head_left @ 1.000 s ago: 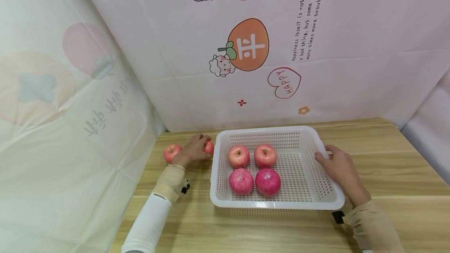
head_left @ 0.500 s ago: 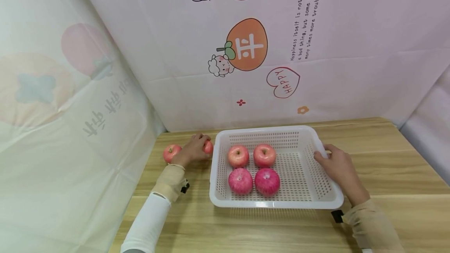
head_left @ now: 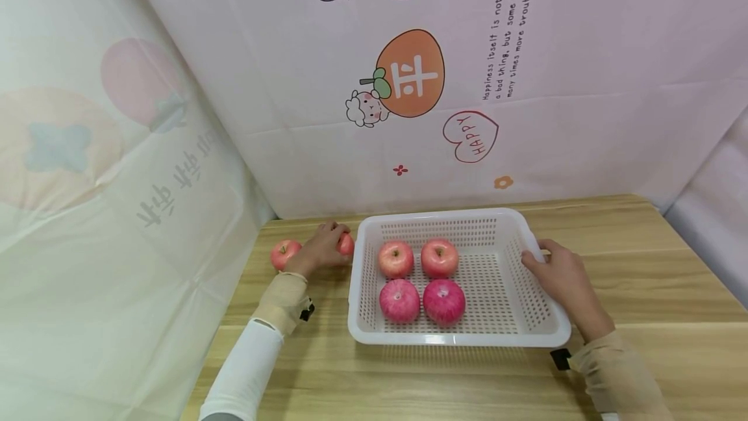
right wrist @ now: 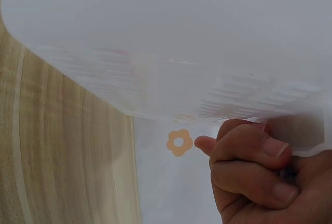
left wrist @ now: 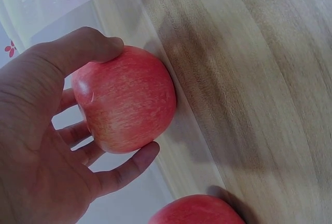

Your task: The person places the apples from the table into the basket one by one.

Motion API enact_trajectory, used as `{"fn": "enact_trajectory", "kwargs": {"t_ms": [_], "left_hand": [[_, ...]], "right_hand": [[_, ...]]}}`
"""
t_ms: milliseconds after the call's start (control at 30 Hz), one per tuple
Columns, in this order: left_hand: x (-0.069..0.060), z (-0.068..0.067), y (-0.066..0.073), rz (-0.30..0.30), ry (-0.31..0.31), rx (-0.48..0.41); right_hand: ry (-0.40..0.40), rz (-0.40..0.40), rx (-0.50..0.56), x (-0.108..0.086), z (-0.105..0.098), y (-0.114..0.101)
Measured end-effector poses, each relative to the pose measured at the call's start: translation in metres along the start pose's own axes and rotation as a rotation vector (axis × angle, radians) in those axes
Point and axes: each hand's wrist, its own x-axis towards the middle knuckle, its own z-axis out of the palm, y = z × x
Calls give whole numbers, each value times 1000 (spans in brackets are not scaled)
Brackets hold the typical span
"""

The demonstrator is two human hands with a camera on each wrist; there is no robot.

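Left grip (head_left: pixel 320 249): one apple (left wrist: pixel 127 99) of six; right grip (head_left: pixel 562 273): one basket (head_left: pixel 487 297).

Tot. 6 apples (head_left: pixel 445 303), 1 bskt (head_left: pixel 456 340), 1 tbl (head_left: pixel 654 265).

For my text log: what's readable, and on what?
Heart on back cloth: "HAPPY"
Same cloth: "Happiness itself is not a bad thing, but some happy p… many times more trouble than…", cut off
Orange prints: apparently "平", sideways; upper one cut off
Left cloth: faded characters, unreadable
Basket, apples: none visible
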Motion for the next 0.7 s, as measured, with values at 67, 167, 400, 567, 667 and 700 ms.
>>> {"fn": "enact_trajectory", "kwargs": {"t_ms": [67, 167, 400, 567, 667, 700], "left_hand": [[0, 0, 0, 3, -2, 3], [1, 0, -2, 16, 0, 9], [2, -2, -5, 18, 6, 17], [-1, -6, -2, 12, 14, 9], [-3, -8, -2, 6, 18, 3], [-4, -9, -2, -1, 17, 1]], "right_hand": [[-1, 2, 0, 0, 0, 0], [-1, 0, -2, 0, 0, 0], [7, -8, -6, 0, 1, 1], [9, -9, -7, 0, 1, 2], [11, -9, -6, 1, 1, 3], [11, -8, -6, 1, 1, 3]]}}
